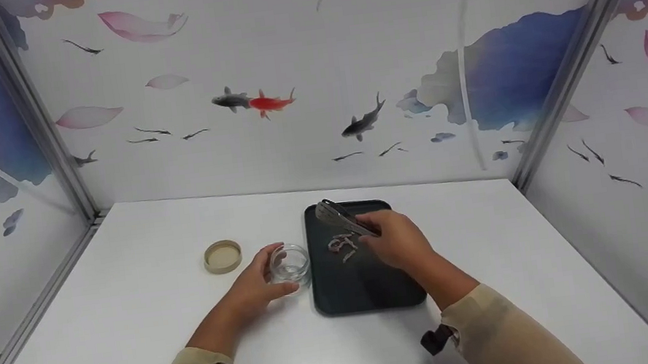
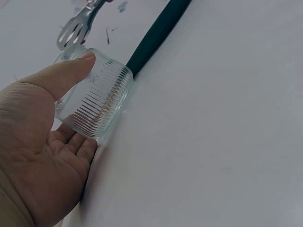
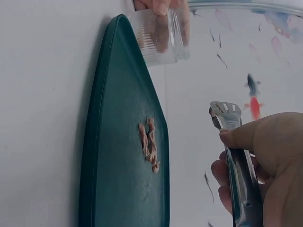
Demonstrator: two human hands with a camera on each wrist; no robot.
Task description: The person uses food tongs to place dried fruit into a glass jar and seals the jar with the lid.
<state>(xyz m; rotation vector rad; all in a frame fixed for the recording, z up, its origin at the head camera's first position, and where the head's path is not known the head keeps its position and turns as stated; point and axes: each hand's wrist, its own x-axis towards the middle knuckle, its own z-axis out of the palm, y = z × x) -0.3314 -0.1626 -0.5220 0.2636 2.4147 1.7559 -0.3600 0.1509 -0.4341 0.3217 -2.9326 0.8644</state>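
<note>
A clear glass jar (image 1: 291,266), lidless and ribbed on its side, stands against the left edge of the dark green tray (image 1: 356,292). My left hand (image 1: 251,290) holds it, thumb on the near side and fingers beyond. Over the tray, my right hand (image 1: 396,240) grips metal tongs (image 3: 240,175), whose slotted tips point up and left in the head view. A small reddish-brown bit shows at the tips in the right wrist view; what it is I cannot tell. Below the tongs, several brownish, twisted strips (image 3: 150,142) lie on the tray.
A round beige lid (image 1: 222,257) lies on the white table (image 1: 156,277), left of the jar. Printed white panels (image 1: 185,156) with fish and petals enclose the table at the back and both sides, joined by metal posts (image 1: 571,77).
</note>
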